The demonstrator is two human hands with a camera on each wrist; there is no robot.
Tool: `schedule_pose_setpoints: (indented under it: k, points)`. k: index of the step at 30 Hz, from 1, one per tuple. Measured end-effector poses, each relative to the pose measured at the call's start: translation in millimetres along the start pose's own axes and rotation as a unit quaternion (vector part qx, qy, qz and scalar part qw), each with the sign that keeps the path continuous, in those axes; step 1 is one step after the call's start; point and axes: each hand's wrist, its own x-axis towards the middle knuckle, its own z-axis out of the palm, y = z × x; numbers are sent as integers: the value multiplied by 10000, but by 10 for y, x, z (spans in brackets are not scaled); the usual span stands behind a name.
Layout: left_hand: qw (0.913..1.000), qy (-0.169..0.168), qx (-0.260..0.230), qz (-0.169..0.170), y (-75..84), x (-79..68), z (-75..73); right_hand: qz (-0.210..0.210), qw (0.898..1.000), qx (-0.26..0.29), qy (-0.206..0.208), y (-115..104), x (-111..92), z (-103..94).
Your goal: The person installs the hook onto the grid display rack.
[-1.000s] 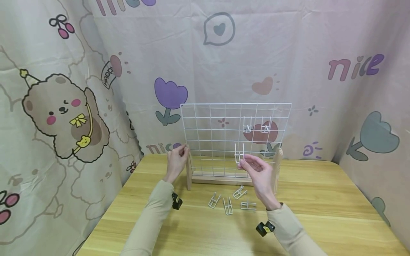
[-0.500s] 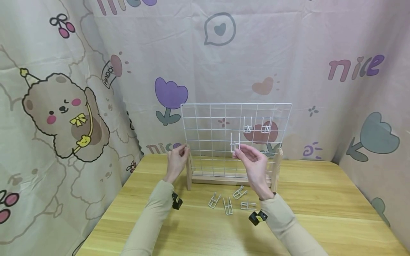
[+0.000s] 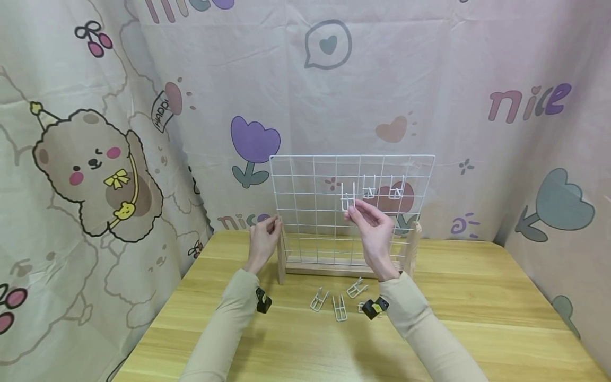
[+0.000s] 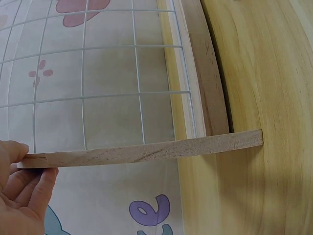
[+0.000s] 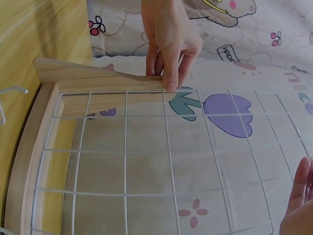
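Note:
A white wire grid panel [image 3: 305, 156] stands upright in a wooden base [image 3: 329, 269]. My left hand [image 3: 264, 239] pinches the top of the base's left wooden post [image 4: 137, 152] between thumb and fingers. In my right hand [image 3: 374, 228], thumb and fingers pinch a white double-pronged wire hook [image 3: 348, 199] by its lower end, prongs pointing up. It overlaps the grid's middle in the head view, left of two similar hooks [image 3: 369, 196] hanging on the upper right wires. The right wrist view shows only part of the right hand [image 5: 299, 208]; the held hook is out of sight there.
Several loose wire hooks [image 3: 340, 309] lie on the wooden table [image 3: 453, 318] in front of the base. One hook [image 3: 361, 307] is partly covered by the right wrist camera [image 3: 374, 307]. A printed curtain [image 3: 382, 79] hangs behind and beside the table.
My right hand has risen and moved left with the hook, from the grid's lower part to its upper middle. The left hand has stayed on the post.

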Motion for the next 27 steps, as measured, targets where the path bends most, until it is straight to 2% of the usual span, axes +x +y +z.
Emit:
schedule_pose_setpoints:
  k: [7, 17, 27]
  points:
    - [10000, 27, -1, 23, -3, 2, 2, 116, 9991, 366, 180, 33, 89, 79]
    - [10000, 19, -10, 43, -21, 6, 10, 64, 9967, 721, 361, 81, 184, 183]
    - [10000, -12, -46, 1, -26, 12, 17, 44, 9940, 968, 504, 129, 265, 201]
